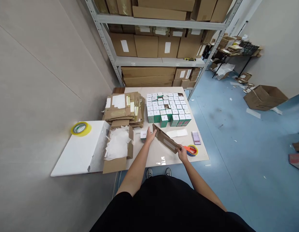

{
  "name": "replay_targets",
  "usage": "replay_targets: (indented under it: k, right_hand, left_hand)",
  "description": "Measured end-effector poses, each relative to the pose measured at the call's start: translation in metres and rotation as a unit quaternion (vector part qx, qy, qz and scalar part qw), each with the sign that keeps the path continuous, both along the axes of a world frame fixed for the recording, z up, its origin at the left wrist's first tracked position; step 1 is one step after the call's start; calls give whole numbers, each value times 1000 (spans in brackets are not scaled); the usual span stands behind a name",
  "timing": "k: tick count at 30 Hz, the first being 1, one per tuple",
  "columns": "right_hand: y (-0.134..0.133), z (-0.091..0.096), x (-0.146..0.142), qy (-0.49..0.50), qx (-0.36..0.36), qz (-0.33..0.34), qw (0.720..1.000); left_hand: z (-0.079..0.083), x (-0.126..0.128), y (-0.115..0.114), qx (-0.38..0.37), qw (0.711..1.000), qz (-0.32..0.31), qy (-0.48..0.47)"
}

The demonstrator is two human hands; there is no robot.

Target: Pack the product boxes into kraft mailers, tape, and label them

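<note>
A folded-flat cardboard box (166, 139) is held up at a slant over the table's front half. My left hand (150, 135) grips its upper left end, and my right hand (182, 152) grips its lower right end. Just left of my left hand stands a small white-topped box (143, 135). Beyond the cardboard, several white-and-green small boxes (168, 106) stand in close rows. A white paper strip (177, 133) lies behind the cardboard. Beside my right hand are an orange-handled tool (190, 149) and a yellow tape roll (194, 149), partly overlapping.
Flattened cardboard (122, 108) is stacked at the table's back left. In front of it, an open carton (115, 165) holds white packing sheets (118, 143). Another tape roll (80, 129) lies on a white foam block (79, 151). Shelving (161, 61) with cartons stands behind the table (156, 154).
</note>
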State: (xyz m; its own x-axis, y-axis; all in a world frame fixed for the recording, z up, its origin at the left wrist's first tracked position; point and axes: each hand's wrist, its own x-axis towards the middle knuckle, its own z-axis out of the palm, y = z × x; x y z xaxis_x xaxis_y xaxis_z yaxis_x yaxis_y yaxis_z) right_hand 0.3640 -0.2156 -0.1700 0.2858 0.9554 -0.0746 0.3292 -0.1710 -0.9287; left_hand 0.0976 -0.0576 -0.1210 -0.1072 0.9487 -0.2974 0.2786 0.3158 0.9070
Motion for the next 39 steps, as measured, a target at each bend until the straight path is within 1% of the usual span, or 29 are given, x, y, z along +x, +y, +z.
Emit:
replay_targets:
  k: [2, 4, 7, 9, 12, 14, 17, 20, 23, 26, 28, 30, 33, 36, 39]
  right_hand:
    - [-3, -6, 3, 21, 5, -3, 1000]
    - [-2, -12, 5, 26, 5, -17, 1000]
    - [3, -18, 6, 24, 7, -31, 999]
    - [8, -20, 4, 32, 9, -27, 999]
    - [16, -24, -2, 68, 3, -1, 998]
    - [20, -26, -8, 85, -2, 5, 996]
    - [23, -29, -15, 87, -5, -14, 996]
    - [23, -24, -17, 87, -10, -11, 996]
    - [21, -13, -14, 64, -1, 19, 998]
    - [21, -4, -8, 21, 9, 47, 999]
    - [22, -2, -3, -10, 13, 61, 998]
    - [24, -3, 2, -34, 22, 77, 996]
    - [27, -9, 10, -40, 25, 104, 994]
    - [29, -14, 16, -38, 6, 118, 992]
    - [30, -18, 19, -34, -18, 113, 993]
  left_hand:
    - [-4, -3, 10, 6, 998, -38, -39]
    - [-9, -6, 15, 14, 995, -62, -72]
    - [-15, -11, 18, 20, 993, -69, -96]
    - [-21, -15, 18, 8, 992, -79, -95]
    - [-31, -19, 12, -24, 988, -124, -84]
    - [-39, -20, 6, -32, 986, -140, -79]
    - [-49, -22, -6, -29, 988, -126, -83]
    - [-55, -25, -14, -18, 990, -113, -86]
    - [-56, -27, -20, -14, 992, -107, -71]
    - [-54, -24, -24, -40, 993, -95, -55]
    - [-52, -21, -25, -56, 993, -91, -48]
    - [-49, -17, -25, -55, 993, -92, -42]
    - [-46, -14, -26, -25, 995, -87, -38]
    - [-47, -13, -27, 4, 995, -83, -45]
    - [-50, -13, -29, 8, 995, -86, -54]
